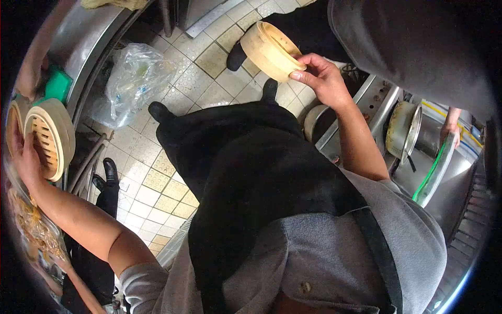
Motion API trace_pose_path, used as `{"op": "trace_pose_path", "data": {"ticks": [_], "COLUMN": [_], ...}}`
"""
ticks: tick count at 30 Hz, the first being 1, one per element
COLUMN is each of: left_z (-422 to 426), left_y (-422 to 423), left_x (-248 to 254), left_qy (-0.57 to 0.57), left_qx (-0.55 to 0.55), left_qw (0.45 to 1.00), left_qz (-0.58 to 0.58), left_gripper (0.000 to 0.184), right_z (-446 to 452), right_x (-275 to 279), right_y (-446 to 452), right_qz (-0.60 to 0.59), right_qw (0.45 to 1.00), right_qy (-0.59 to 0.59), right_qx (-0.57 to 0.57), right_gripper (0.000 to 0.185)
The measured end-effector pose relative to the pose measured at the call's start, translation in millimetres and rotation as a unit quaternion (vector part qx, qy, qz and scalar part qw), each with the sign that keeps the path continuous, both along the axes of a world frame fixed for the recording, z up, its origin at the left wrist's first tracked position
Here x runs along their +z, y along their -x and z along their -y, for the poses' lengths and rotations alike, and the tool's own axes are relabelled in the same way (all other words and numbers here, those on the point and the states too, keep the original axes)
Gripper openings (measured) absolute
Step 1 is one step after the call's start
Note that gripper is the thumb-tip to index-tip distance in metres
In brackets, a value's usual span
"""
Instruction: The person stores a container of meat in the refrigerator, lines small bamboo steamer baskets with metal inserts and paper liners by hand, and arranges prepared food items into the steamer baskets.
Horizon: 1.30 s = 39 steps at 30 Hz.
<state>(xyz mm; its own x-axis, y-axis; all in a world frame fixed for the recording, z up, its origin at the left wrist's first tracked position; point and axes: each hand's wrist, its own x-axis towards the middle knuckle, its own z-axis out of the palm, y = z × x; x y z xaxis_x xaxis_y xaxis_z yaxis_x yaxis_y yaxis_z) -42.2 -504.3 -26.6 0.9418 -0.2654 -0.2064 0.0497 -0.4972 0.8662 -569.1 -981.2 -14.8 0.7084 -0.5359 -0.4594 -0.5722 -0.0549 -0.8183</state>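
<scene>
Right hand forward, pinching steamer; left hand outstretched at slatted basket.

Grey short-sleeved shirt w/ ribbed-looking texture & a round button at chest; long blk apron over it w/ wide blk straps; dark rounded shoes. Hands bare, no gloves.

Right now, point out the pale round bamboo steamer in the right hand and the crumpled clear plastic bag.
Pale round bamboo steamer (260,51): head view, outer side wall.
Crumpled clear plastic bag (128,86): head view, middle.
</scene>
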Motion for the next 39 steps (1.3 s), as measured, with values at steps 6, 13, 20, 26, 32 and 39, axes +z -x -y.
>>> {"op": "trace_pose_path", "data": {"ticks": [6, 13, 20, 26, 32, 39], "left_z": [15.0, -8.8, 7.9, 38.3, 43.9, 46.4], "left_y": [18.3, -4.9, 9.4, 60.5, 64.6, 70.4], "left_x": [22.3, 5.2, 1.1, 29.7, 39.1, 47.0], "left_qy": [-0.103, 0.022, -0.13, -0.323, -0.238, -0.214], "left_qx": [-0.068, -0.017, -0.097, -0.061, -0.059, -0.049], "left_qw": [0.986, 0.999, 0.962, 0.901, 0.924, 0.932], "left_qz": [0.113, -0.02, 0.218, 0.282, 0.295, 0.288], "left_gripper": [0.058, 0.056, 0.065, 0.068, 0.067, 0.067], "right_z": [-14.1, 18.0, -15.3, -75.2, -115.3, -97.5], "right_x": [8.1, 2.2, 31.3, 64.9, 103.1, 81.9], "right_y": [19.8, 42.7, 9.8, -77.5, -186.2, -264.7], "right_qz": [-0.013, 0.01, -0.01, 0.084, 0.154, 0.087], "right_qw": [0.998, 1.0, 0.998, 0.992, 0.96, 0.929], "right_qy": [-0.045, -0.01, 0.046, 0.07, 0.185, 0.278], "right_qx": [-0.049, -0.008, 0.033, 0.062, 0.146, 0.23], "right_gripper": [0.027, 0.027, 0.027, 0.025, 0.03, 0.031]}}
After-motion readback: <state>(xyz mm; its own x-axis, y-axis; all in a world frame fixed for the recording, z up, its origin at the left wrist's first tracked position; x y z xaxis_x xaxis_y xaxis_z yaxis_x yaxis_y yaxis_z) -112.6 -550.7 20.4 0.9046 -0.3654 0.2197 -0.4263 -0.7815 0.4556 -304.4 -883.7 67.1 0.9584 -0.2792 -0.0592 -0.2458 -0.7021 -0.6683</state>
